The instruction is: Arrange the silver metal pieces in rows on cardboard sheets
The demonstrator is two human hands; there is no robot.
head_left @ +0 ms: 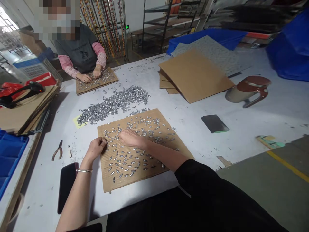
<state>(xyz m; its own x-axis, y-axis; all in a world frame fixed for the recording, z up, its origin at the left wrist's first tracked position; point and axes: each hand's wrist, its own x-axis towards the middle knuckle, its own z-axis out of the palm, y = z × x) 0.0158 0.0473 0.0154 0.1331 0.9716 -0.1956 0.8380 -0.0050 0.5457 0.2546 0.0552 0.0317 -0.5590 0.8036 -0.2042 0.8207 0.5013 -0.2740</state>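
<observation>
In front of me a cardboard sheet (169, 151) lies on the white table, covered with small silvery spindle-shaped metal pieces (125, 164). Nearest the lower left they sit in loose rows; toward the far right they are scattered in clumps. My left hand (97, 147) is at the sheet's left edge, fingertips pinched together; whatever they hold is too small to make out. Over the sheet's upper middle my right hand (130, 138) reaches down with curled fingers, its fingertips mostly hidden. Beyond the sheet spreads a long heap of the same metal pieces (116, 104).
Pliers (58, 150), a small cutter (70, 151) and a phone (67, 185) lie left. A mug (248, 90), a dark block (214, 123) and stacked cardboard (198, 75) are right. Across the table a co-worker (82, 53) handles pieces on another cardboard. Blue bin (11, 158) at left.
</observation>
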